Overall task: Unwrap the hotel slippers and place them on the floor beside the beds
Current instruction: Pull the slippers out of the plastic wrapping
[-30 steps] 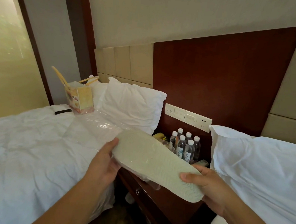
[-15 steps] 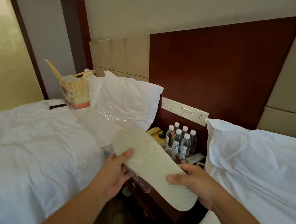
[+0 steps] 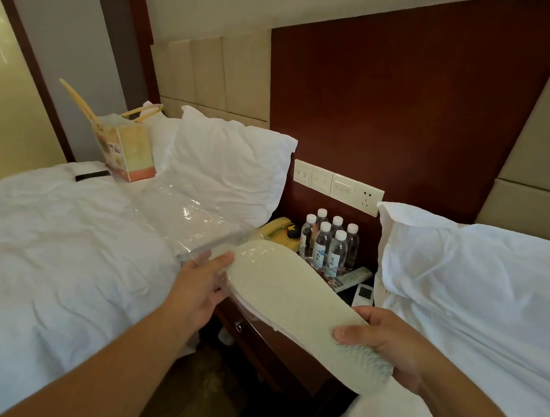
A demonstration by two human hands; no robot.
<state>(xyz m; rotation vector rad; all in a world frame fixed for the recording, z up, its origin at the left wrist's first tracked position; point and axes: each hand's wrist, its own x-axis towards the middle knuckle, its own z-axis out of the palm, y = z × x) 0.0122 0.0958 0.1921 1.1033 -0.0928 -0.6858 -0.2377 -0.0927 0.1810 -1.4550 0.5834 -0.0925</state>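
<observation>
While left hand pinches far end through film, right hand near end: slippers look light, floppy; film slippery, grip sole edges.

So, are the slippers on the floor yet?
No, the left hand and right hand hold the slippers in the air over the nightstand.

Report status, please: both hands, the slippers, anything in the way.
Left hand grips slippers at toe end, through plastic wrap; right hand grips heel end. Slippers sole-up above nightstand, wrap partly off. Water bottles and telephone beyond, not touching.
</observation>
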